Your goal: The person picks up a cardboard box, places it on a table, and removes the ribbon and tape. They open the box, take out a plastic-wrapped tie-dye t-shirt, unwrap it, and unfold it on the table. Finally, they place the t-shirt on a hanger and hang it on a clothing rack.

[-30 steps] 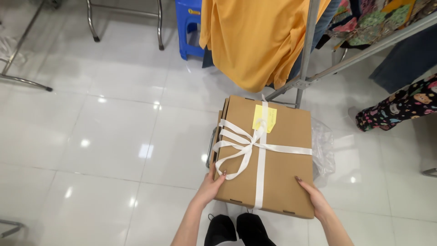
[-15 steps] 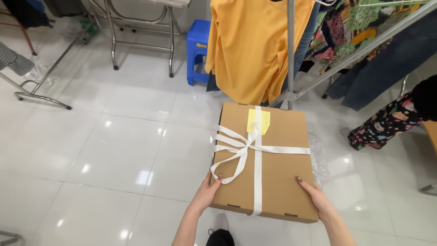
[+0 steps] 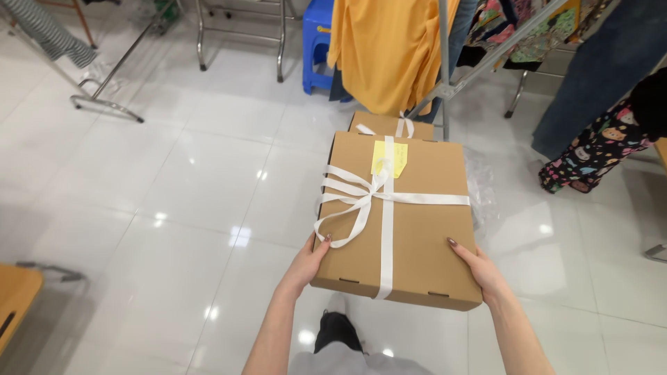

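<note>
The box [image 3: 417, 229] is matt brown cardboard, tied with smooth, slightly shiny white ribbon [image 3: 386, 208] and bearing a yellow paper tag [image 3: 389, 158]. Glossy white floor tiles [image 3: 174, 208] mirror the lights. The rack [image 3: 445, 69] is bare metal, the hanging yellow garment [image 3: 389, 48] soft cloth, the blue stool [image 3: 318, 42] plastic.

A yellow garment [image 3: 389, 52] hangs on a metal rack [image 3: 445, 76] beside a blue stool [image 3: 318, 42] on white tiles [image 3: 174, 208].

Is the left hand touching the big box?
Touching. The head view shows the left hand pressed against the left edge of the box, thumb on top, near the ribbon.
</note>
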